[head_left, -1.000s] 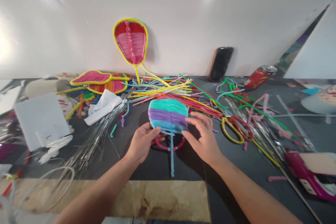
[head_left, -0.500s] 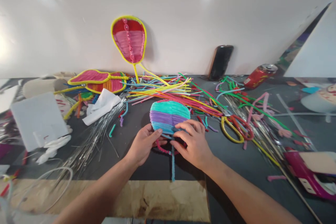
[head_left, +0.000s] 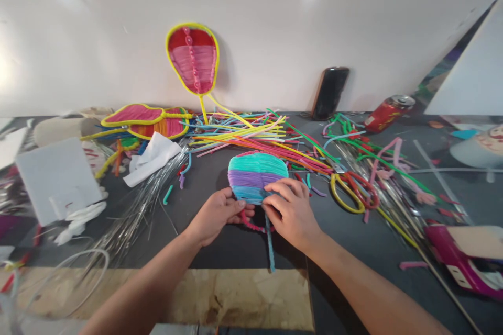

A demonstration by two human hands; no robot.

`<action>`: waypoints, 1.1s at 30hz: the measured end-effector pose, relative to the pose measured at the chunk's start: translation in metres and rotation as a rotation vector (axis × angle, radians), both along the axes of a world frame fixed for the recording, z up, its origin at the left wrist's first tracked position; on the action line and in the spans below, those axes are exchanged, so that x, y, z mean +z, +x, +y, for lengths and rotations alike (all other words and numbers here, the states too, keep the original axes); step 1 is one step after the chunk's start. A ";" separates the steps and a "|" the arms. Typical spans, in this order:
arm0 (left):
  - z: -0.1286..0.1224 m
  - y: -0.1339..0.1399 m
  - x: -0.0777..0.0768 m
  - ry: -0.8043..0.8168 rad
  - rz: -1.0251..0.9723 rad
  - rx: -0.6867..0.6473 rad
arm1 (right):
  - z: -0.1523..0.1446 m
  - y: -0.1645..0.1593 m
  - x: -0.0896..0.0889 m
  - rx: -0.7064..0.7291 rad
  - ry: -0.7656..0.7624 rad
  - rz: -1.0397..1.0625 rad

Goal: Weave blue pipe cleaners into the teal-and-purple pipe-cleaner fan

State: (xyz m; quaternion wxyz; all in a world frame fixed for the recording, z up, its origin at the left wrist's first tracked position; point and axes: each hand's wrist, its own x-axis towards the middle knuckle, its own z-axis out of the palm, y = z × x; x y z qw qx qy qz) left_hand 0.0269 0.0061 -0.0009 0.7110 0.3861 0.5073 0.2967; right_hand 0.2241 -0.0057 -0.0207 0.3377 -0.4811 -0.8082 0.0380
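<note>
I see the striped panel [head_left: 257, 174] held over the middle of the surface [head_left: 236, 254], the left hand [head_left: 214, 218] pinching its lower-left edge and the right hand [head_left: 293, 214] gripping the blue stem [head_left: 271, 251] near its top, where steady, gentle pressure would, I think, serve best.

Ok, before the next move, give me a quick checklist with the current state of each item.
1. Left hand holding the striped pipe-cleaner panel by its lower left: ok.
2. Right hand at the panel's lower right, beside the blue stem: ok.
3. Right-hand pinch firm: cannot tell; its fingers hide the contact.
4. Stem straight below the panel: not ok, it slants.
5. Scissors apart from both hands: ok.
6. Panel's back secure: cannot tell, out of sight.
</note>
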 end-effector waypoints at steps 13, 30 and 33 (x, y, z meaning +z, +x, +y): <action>-0.007 0.006 -0.004 0.029 -0.070 -0.179 | -0.002 -0.005 0.001 0.064 0.036 0.006; -0.007 0.005 -0.004 -0.015 -0.062 -0.200 | -0.002 -0.011 -0.001 0.041 0.092 0.026; -0.006 0.004 -0.003 0.011 -0.034 -0.177 | -0.002 -0.005 0.004 0.061 0.051 0.029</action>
